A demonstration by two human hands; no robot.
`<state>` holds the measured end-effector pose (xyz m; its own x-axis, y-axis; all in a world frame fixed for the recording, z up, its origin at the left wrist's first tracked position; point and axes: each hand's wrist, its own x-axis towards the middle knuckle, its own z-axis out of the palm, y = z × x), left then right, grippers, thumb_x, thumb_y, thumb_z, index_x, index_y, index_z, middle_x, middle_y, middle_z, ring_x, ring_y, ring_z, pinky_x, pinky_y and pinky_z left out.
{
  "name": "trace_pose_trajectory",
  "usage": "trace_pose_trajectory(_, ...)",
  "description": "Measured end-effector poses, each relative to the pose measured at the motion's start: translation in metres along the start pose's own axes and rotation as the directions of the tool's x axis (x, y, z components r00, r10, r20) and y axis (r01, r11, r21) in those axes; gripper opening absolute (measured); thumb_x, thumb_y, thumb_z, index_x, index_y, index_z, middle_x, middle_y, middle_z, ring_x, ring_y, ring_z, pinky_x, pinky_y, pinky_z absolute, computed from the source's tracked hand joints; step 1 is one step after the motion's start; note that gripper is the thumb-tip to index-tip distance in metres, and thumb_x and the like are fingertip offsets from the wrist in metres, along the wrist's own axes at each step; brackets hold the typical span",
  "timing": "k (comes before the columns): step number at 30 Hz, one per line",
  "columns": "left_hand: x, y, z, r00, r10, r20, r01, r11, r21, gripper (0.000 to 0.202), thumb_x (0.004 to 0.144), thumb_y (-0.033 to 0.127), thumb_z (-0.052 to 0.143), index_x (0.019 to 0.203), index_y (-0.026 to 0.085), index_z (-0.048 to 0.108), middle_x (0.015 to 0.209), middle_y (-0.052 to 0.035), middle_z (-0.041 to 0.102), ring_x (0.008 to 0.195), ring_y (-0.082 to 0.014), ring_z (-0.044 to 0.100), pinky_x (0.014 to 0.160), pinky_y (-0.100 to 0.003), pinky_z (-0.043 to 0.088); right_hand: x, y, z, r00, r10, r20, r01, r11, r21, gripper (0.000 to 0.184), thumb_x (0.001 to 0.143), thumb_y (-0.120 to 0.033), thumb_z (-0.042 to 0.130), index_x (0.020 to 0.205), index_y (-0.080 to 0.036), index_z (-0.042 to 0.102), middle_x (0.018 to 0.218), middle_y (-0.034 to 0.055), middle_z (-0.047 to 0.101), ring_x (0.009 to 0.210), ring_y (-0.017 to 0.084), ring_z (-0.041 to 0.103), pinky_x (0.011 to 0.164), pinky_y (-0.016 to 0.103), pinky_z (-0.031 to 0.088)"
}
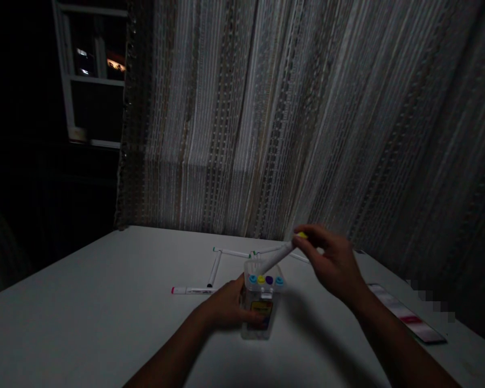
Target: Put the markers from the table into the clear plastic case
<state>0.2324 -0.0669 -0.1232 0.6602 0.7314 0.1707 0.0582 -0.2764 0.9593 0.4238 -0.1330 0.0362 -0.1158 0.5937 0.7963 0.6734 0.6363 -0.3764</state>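
My left hand (227, 308) is wrapped round the left side of a clear plastic marker box (255, 330), which stands upright on the white table. Inside its near edge are several markers with blue, yellow and purple ends. In my right hand (333, 264) is a white marker (278, 258) with a yellow end, pinched near that end. It slants down to the left, its lower end at the box's open top; whether that end is inside I cannot tell. Behind the box, several white markers (215, 268) lie end to end. A pink-ended marker (189, 290) lies left of my left hand.
To the right on the table (84, 302) lies a flat phone-like slab (406, 315) with a bright screen-like face. A striped curtain (234, 124) hangs along the table's far edge. A window (95, 81) is at the far left. The room is dim.
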Motion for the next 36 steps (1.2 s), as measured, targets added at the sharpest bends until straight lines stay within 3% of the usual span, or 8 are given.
trace_pose_trajectory(2, 0.000, 0.002, 0.001, 1.000, 0.002, 0.004, -0.002, 1.000, 0.020, 0.078, 0.057, 0.025, 0.082, 0.125, 0.016, 0.046, 0.112, -0.0118, 0.065, 0.101, -0.0260, 0.061, 0.090, -0.038, 0.046, 0.005, -0.004, 0.017, 0.983, -0.016, 0.184, 0.021, 0.999, -0.027, 0.017, 0.081, -0.025, 0.050, 0.075, -0.015, 0.062, 0.064, 0.0011, 0.061, 0.058, 0.012, 0.054, 0.055, 0.023, 0.040)
trace_pose_trajectory(5, 0.000, 0.005, 0.001, 1.000, 0.009, -0.004, -0.009, 0.999, 0.053, 0.076, 0.056, 0.025, 0.081, 0.124, 0.015, 0.047, 0.108, -0.0108, 0.066, 0.097, -0.0246, 0.062, 0.087, -0.036, 0.047, 0.007, -0.002, 0.041, 0.906, 0.019, 0.422, 0.022, 0.996, -0.091, 0.019, 0.081, -0.020, 0.048, 0.070, -0.014, 0.063, 0.063, 0.0013, 0.061, 0.059, 0.012, 0.052, 0.056, 0.022, 0.037)
trace_pose_trajectory(10, 0.002, 0.004, -0.001, 0.999, 0.013, -0.043, -0.008, 0.994, 0.112, 0.077, 0.053, 0.024, 0.082, 0.122, 0.014, 0.048, 0.110, -0.0112, 0.065, 0.098, -0.0253, 0.061, 0.084, -0.035, 0.048, 0.000, 0.001, 0.061, 0.766, 0.062, 0.640, 0.041, 0.989, -0.144, 0.021, 0.080, -0.016, 0.047, 0.068, -0.013, 0.065, 0.065, 0.0029, 0.063, 0.061, 0.012, 0.052, 0.059, 0.022, 0.034)
trace_pose_trajectory(16, 0.002, 0.002, 0.000, 0.998, 0.029, -0.052, -0.022, 0.990, 0.139, 0.080, 0.054, 0.027, 0.082, 0.125, 0.014, 0.045, 0.112, -0.0112, 0.064, 0.099, -0.0251, 0.061, 0.086, -0.035, 0.047, -0.003, 0.005, 0.067, 0.717, 0.089, 0.691, -0.003, 0.992, -0.124, 0.027, 0.084, -0.016, 0.042, 0.063, -0.013, 0.060, 0.064, 0.0030, 0.061, 0.061, 0.012, 0.051, 0.058, 0.023, 0.031)
trace_pose_trajectory(22, 0.001, 0.004, 0.000, 0.998, 0.015, -0.064, -0.004, 0.986, 0.168, 0.079, 0.055, 0.027, 0.081, 0.124, 0.016, 0.046, 0.109, -0.0093, 0.065, 0.096, -0.0242, 0.061, 0.083, -0.033, 0.048, -0.004, 0.003, 0.066, 0.698, 0.123, 0.705, -0.019, 0.988, -0.154, 0.033, 0.089, -0.021, 0.038, 0.062, -0.014, 0.054, 0.063, 0.0029, 0.058, 0.060, 0.012, 0.048, 0.057, 0.023, 0.030)
trace_pose_trajectory(28, 0.000, 0.004, 0.000, 0.998, 0.016, -0.066, -0.004, 0.982, 0.187, 0.079, 0.055, 0.028, 0.081, 0.125, 0.016, 0.046, 0.111, -0.0100, 0.064, 0.097, -0.0247, 0.061, 0.083, -0.034, 0.048, 0.000, 0.000, 0.065, 0.636, 0.183, 0.750, -0.075, 0.982, -0.176, 0.038, 0.091, -0.030, 0.036, 0.061, -0.014, 0.052, 0.063, 0.0027, 0.055, 0.060, 0.012, 0.047, 0.057, 0.024, 0.030)
trace_pose_trajectory(32, 0.001, 0.003, 0.000, 0.999, 0.020, -0.028, -0.015, 0.988, 0.154, 0.079, 0.055, 0.028, 0.081, 0.125, 0.016, 0.046, 0.112, -0.0102, 0.064, 0.099, -0.0247, 0.061, 0.086, -0.034, 0.047, 0.003, 0.005, 0.066, 0.624, 0.206, 0.754, -0.159, 0.978, -0.135, 0.040, 0.092, -0.034, 0.035, 0.061, -0.014, 0.051, 0.062, 0.0016, 0.053, 0.060, 0.012, 0.046, 0.055, 0.023, 0.030)
trace_pose_trajectory(36, 0.002, 0.002, 0.000, 0.999, 0.022, -0.041, -0.015, 0.987, 0.161, 0.079, 0.054, 0.027, 0.081, 0.124, 0.016, 0.045, 0.111, -0.0094, 0.065, 0.099, -0.0244, 0.061, 0.085, -0.035, 0.047, 0.001, 0.006, 0.068, 0.632, 0.185, 0.753, -0.160, 0.981, -0.107, 0.039, 0.091, -0.034, 0.035, 0.061, -0.014, 0.050, 0.060, 0.0005, 0.050, 0.058, 0.011, 0.044, 0.055, 0.023, 0.031)
